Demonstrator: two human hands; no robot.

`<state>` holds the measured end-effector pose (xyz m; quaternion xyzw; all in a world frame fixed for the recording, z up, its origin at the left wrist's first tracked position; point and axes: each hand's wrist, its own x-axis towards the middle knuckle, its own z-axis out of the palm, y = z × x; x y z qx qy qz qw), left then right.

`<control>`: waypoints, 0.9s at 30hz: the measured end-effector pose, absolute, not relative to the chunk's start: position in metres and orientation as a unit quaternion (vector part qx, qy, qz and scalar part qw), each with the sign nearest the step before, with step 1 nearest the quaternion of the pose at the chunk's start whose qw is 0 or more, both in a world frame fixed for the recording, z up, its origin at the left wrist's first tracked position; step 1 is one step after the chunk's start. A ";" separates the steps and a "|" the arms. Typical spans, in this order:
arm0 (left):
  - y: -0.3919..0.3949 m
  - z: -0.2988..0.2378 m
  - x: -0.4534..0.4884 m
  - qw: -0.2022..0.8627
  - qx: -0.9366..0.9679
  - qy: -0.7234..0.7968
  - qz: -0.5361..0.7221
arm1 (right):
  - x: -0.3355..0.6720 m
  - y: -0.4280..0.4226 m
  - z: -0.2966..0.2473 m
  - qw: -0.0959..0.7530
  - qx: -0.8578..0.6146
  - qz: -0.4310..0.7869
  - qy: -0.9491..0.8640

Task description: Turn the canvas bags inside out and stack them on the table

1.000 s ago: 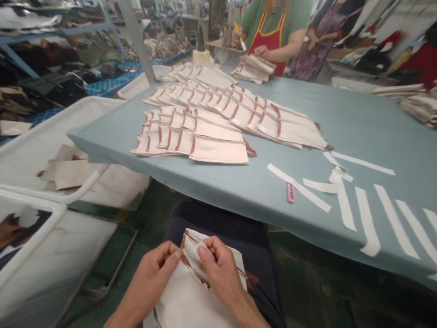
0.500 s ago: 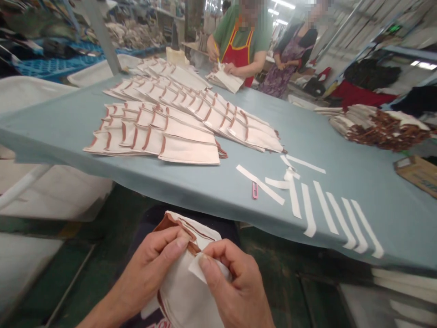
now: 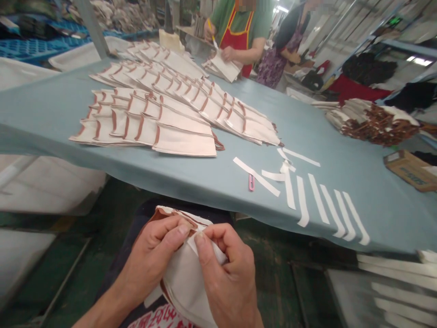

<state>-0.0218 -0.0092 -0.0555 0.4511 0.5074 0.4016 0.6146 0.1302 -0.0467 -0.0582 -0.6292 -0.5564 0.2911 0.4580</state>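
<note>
On my lap lies a cream cloth piece with brown trim (image 3: 187,278), its upper edge raised between my hands. My left hand (image 3: 159,250) is closed, thumb and forefinger pinching the brown-trimmed edge. My right hand (image 3: 227,269) is also closed, with a short white strip (image 3: 220,253) pinched between thumb and fingers right at that edge. The two sets of fingertips almost meet, and they hide the exact spot where strip and trim come together.
Overlapping rows of similar cream pieces (image 3: 184,141) cover the table's (image 3: 191,182) left and middle. Several white strips (image 3: 300,202) and a small pink tool (image 3: 251,182) lie nearer. A cardboard box (image 3: 411,171) and brown-trimmed bundle (image 3: 378,120) sit right. Two people stand beyond, one holding a yellow tool.
My right hand has moved up and left, bringing the white strip against the trimmed edge. My left hand keeps its pinch. The view has tilted slightly, shifting the table upward.
</note>
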 end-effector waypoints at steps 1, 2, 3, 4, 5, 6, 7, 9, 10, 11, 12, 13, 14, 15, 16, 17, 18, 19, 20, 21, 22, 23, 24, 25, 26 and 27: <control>-0.010 -0.057 -0.023 0.610 0.455 0.509 0.403 | 0.128 -0.047 -0.060 0.459 -0.631 0.286 -0.557; -0.010 -0.060 -0.024 0.603 0.459 0.511 0.405 | 0.126 -0.046 -0.061 0.459 -0.632 0.282 -0.557; -0.011 -0.063 -0.026 0.599 0.464 0.512 0.405 | 0.124 -0.046 -0.061 0.460 -0.633 0.278 -0.558; -0.012 -0.066 -0.028 0.596 0.467 0.513 0.404 | 0.123 -0.046 -0.062 0.460 -0.632 0.274 -0.560; -0.014 -0.069 -0.030 0.596 0.470 0.513 0.401 | 0.122 -0.046 -0.062 0.460 -0.632 0.270 -0.562; -0.015 -0.072 -0.032 0.599 0.471 0.513 0.396 | 0.121 -0.046 -0.062 0.462 -0.631 0.263 -0.564; -0.016 -0.074 -0.033 0.603 0.470 0.514 0.390 | 0.120 -0.045 -0.062 0.463 -0.631 0.255 -0.568; -0.016 -0.078 -0.035 0.611 0.464 0.516 0.382 | 0.119 -0.044 -0.062 0.460 -0.629 0.234 -0.581; -0.016 -0.078 -0.035 0.612 0.461 0.517 0.382 | 0.119 -0.043 -0.062 0.456 -0.628 0.224 -0.590; -0.016 -0.078 -0.035 0.611 0.460 0.518 0.383 | 0.119 -0.042 -0.061 0.453 -0.626 0.213 -0.599; -0.015 -0.077 -0.034 0.608 0.460 0.519 0.386 | 0.119 -0.042 -0.061 0.448 -0.623 0.204 -0.607; -0.014 -0.077 -0.033 0.604 0.460 0.520 0.390 | 0.119 -0.041 -0.062 0.445 -0.621 0.194 -0.615; -0.013 -0.076 -0.032 0.600 0.461 0.521 0.395 | 0.119 -0.041 -0.062 0.444 -0.620 0.184 -0.620; -0.012 -0.075 -0.032 0.597 0.462 0.521 0.400 | 0.119 -0.041 -0.062 0.442 -0.620 0.178 -0.624; -0.011 -0.074 -0.031 0.597 0.459 0.520 0.403 | 0.119 -0.041 -0.063 0.439 -0.620 0.175 -0.626; -0.010 -0.073 -0.030 0.599 0.454 0.521 0.405 | 0.120 -0.040 -0.063 0.435 -0.621 0.179 -0.628; -0.010 -0.073 -0.030 0.604 0.446 0.522 0.405 | 0.121 -0.040 -0.064 0.429 -0.621 0.188 -0.629; -0.010 -0.073 -0.029 0.610 0.437 0.525 0.401 | 0.122 -0.040 -0.064 0.422 -0.619 0.201 -0.631; -0.010 -0.073 -0.029 0.617 0.427 0.529 0.396 | 0.123 -0.039 -0.063 0.415 -0.616 0.214 -0.635; -0.010 -0.074 -0.029 0.624 0.417 0.533 0.391 | 0.125 -0.038 -0.063 0.408 -0.612 0.225 -0.639; -0.010 -0.075 -0.029 0.628 0.409 0.537 0.387 | 0.126 -0.037 -0.062 0.403 -0.608 0.233 -0.643; -0.010 -0.075 -0.029 0.630 0.405 0.540 0.384 | 0.128 -0.036 -0.061 0.398 -0.606 0.238 -0.646; -0.011 -0.076 -0.028 0.631 0.402 0.542 0.383 | 0.129 -0.036 -0.060 0.394 -0.604 0.241 -0.649; -0.011 -0.076 -0.028 0.629 0.400 0.545 0.384 | 0.129 -0.035 -0.060 0.391 -0.604 0.239 -0.652; -0.011 -0.076 -0.027 0.626 0.401 0.548 0.385 | 0.129 -0.035 -0.059 0.389 -0.605 0.232 -0.655; -0.011 -0.076 -0.026 0.621 0.404 0.550 0.386 | 0.129 -0.035 -0.059 0.388 -0.606 0.217 -0.660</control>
